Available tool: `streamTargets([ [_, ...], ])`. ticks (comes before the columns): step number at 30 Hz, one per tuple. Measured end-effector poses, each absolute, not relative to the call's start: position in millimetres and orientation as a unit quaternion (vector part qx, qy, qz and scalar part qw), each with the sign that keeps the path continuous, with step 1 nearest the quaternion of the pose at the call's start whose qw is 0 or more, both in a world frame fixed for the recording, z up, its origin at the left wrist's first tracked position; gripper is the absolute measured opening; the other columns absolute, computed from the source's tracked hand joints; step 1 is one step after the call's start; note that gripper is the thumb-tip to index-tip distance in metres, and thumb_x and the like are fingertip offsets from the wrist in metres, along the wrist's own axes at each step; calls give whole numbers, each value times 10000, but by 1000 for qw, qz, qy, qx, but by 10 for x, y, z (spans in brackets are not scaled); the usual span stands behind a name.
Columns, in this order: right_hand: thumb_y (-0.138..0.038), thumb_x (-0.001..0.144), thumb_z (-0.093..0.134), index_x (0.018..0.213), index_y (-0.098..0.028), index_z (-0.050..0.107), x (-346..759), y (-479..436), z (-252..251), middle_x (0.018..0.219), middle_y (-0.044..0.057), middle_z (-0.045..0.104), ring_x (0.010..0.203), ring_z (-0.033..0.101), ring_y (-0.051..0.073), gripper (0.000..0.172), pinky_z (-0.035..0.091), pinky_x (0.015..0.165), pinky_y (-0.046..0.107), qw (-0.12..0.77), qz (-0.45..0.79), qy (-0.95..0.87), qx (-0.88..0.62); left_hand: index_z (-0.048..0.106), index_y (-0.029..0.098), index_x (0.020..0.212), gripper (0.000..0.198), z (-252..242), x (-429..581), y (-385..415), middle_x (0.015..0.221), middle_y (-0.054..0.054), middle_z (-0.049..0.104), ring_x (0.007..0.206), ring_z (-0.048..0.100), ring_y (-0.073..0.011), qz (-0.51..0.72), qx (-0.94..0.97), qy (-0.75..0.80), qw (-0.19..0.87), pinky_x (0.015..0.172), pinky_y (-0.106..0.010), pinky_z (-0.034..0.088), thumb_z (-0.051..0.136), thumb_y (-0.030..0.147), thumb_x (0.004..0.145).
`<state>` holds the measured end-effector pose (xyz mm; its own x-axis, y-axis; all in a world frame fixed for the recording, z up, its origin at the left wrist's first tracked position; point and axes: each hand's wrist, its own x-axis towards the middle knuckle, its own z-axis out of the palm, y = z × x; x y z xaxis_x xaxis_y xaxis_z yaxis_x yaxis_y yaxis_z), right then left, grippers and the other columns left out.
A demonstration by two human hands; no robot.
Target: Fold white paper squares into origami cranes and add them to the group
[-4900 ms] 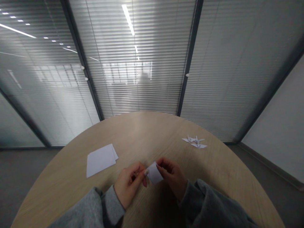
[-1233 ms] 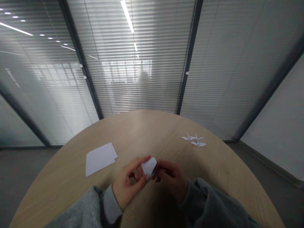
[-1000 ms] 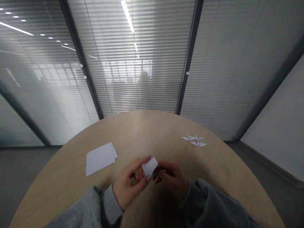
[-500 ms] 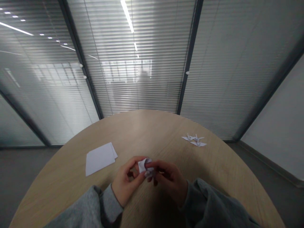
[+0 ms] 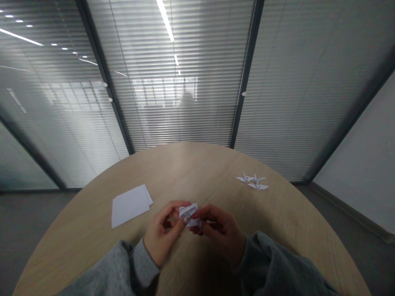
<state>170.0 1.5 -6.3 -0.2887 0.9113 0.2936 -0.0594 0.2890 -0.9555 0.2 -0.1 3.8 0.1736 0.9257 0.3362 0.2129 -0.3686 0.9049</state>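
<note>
Between my two hands is a small piece of folded white paper (image 5: 189, 210), held above the near part of the table. My left hand (image 5: 163, 230) pinches its left side, with the thumb in front and the index finger along the top. On the right side, my right hand (image 5: 220, 234) grips the paper with thumb and fingertips. The fingers cover much of it, so its exact folded shape cannot be made out.
A few sheets of white paper (image 5: 131, 206) lie stacked on the round wooden table (image 5: 191, 168), left of my hands. Several white origami cranes (image 5: 255, 181) stand close together at the right. Glass panels with blinds (image 5: 185, 119) rise behind the table's far edge.
My right index finger has drawn back from inside the paper's fold to its right edge. The paper's opening looks flatter, and my left thumb has shifted slightly left and up.
</note>
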Motion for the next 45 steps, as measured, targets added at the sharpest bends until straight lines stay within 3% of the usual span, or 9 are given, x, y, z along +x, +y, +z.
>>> streamTargets([
  [9, -261, 739, 626, 775, -180, 597, 1718, -10, 10, 733, 37, 688, 671, 668, 163, 94, 517, 597, 257, 470, 435, -684, -350, 650, 159, 959, 269, 64, -2, -3, 719, -38, 610, 578, 533, -137, 487, 654, 438, 380, 470, -208, 429, 579, 356, 791],
  [19, -480, 671, 718, 721, -175, 555, 1676, 33, -43, 693, 45, 699, 624, 653, 145, 348, 491, 562, 248, 475, 561, -591, -333, 650, 155, 937, 253, 51, -9, -8, 696, -31, 595, 577, 521, -140, 489, 654, 442, 371, 494, -226, 419, 580, 342, 782],
  [25, -510, 627, 738, 698, -168, 584, 1672, 26, -53, 665, 39, 700, 596, 649, 143, 381, 479, 536, 243, 475, 554, -586, -352, 654, 146, 925, 297, 62, -6, 1, 696, -39, 596, 576, 519, -144, 476, 656, 453, 370, 485, -229, 409, 591, 397, 778],
  [35, -530, 592, 752, 625, -173, 542, 1662, 21, -16, 619, 45, 697, 615, 685, 177, 416, 529, 590, 291, 494, 564, -549, -369, 606, 177, 1059, 301, 31, -20, -30, 800, -44, 594, 682, 541, -155, 475, 675, 417, 381, 537, -232, 429, 544, 365, 832],
  [45, -549, 578, 751, 611, -176, 513, 1655, 7, -6, 593, 30, 669, 595, 675, 173, 444, 541, 584, 287, 498, 563, -543, -373, 605, 179, 1058, 291, 39, -2, -44, 809, -45, 596, 626, 526, -141, 472, 669, 423, 389, 505, -223, 424, 529, 357, 840],
])
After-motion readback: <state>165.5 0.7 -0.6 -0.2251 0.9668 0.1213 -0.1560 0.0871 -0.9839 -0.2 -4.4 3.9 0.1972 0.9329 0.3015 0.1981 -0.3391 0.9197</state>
